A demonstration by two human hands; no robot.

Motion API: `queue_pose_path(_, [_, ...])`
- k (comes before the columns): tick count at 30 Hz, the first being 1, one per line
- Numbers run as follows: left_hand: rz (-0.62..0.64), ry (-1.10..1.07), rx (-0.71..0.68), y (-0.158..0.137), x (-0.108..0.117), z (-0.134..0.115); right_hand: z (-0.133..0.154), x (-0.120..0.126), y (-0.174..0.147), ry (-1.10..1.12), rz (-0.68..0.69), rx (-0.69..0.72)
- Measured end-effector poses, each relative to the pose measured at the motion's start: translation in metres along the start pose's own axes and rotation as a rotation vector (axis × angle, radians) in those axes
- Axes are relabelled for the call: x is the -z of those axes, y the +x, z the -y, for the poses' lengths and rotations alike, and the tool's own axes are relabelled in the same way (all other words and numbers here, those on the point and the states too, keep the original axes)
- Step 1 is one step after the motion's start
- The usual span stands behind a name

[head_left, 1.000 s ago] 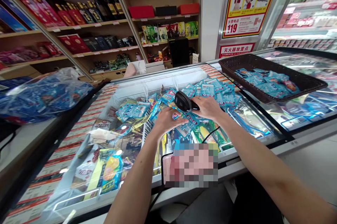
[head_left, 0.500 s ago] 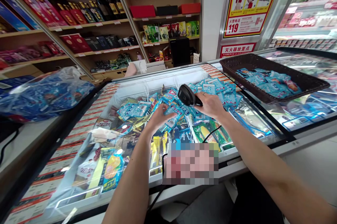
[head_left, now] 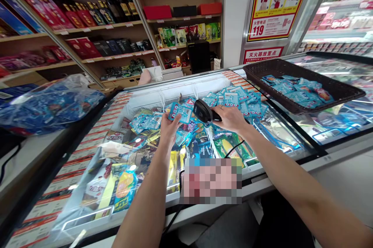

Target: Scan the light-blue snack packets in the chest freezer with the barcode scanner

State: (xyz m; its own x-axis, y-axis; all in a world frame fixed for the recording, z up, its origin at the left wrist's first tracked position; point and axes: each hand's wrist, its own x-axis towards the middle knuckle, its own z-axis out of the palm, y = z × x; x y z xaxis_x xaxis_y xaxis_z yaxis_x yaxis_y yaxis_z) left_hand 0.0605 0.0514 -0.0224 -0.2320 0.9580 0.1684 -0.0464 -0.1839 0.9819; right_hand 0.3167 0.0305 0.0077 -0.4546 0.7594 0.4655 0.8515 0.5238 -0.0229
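My left hand (head_left: pixel 169 128) pinches a light-blue snack packet (head_left: pixel 184 113) by its left side, its printed face turned up. My right hand (head_left: pixel 231 118) is wrapped round the handle of a black barcode scanner (head_left: pixel 203 111). The scanner's head points left and sits just right of the packet. Beneath both hands is the glass top of a chest freezer (head_left: pixel 140 94). Many more blue packets (head_left: pixel 231 98) lie spread on the glass to the right, and a smaller bunch of blue packets (head_left: pixel 145 122) lies to the left.
A dark woven basket (head_left: pixel 346 92) with blue packets stands at the right. A clear plastic bag (head_left: pixel 52 102) full of blue packets lies at the left. The scanner's black cable (head_left: pixel 234 148) runs toward me. Shelves (head_left: pixel 99 26) of boxes and bottles stand behind the freezer.
My left hand has moved slightly left and up, and a blue packet now shows upright in its fingers. The scanner has shifted a little left and down toward it.
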Motion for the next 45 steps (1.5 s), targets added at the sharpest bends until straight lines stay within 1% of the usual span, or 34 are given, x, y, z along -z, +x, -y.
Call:
queue_pose_path(3, [0.013, -0.058, 0.003, 0.001, -0.001, 0.003, 0.001, 0.0, 0.0, 0.002, 0.004, 0.01])
queue_pose_path(11, [0.053, -0.044, -0.064, 0.002, 0.0, 0.009, 0.002, 0.004, -0.001, 0.0, 0.038, 0.071])
queue_pose_path(17, [0.026, -0.009, -0.093, 0.003, 0.001, 0.01, 0.003, 0.006, 0.0, 0.004, 0.065, 0.091])
queue_pose_path(23, [0.041, -0.003, -0.088, 0.003, 0.0, 0.012, 0.003, 0.006, 0.001, -0.007, 0.063, 0.109])
queue_pose_path(32, [0.023, 0.05, -0.093, 0.003, 0.0, 0.013, 0.001, 0.003, 0.001, 0.007, 0.071, 0.136])
queue_pose_path(38, [0.032, 0.008, -0.094, 0.003, 0.0, 0.014, 0.002, 0.003, 0.001, 0.006, 0.066, 0.143])
queue_pose_path(45, [0.03, 0.026, -0.099, 0.002, -0.001, 0.012, 0.001, 0.003, 0.001, 0.002, 0.067, 0.15])
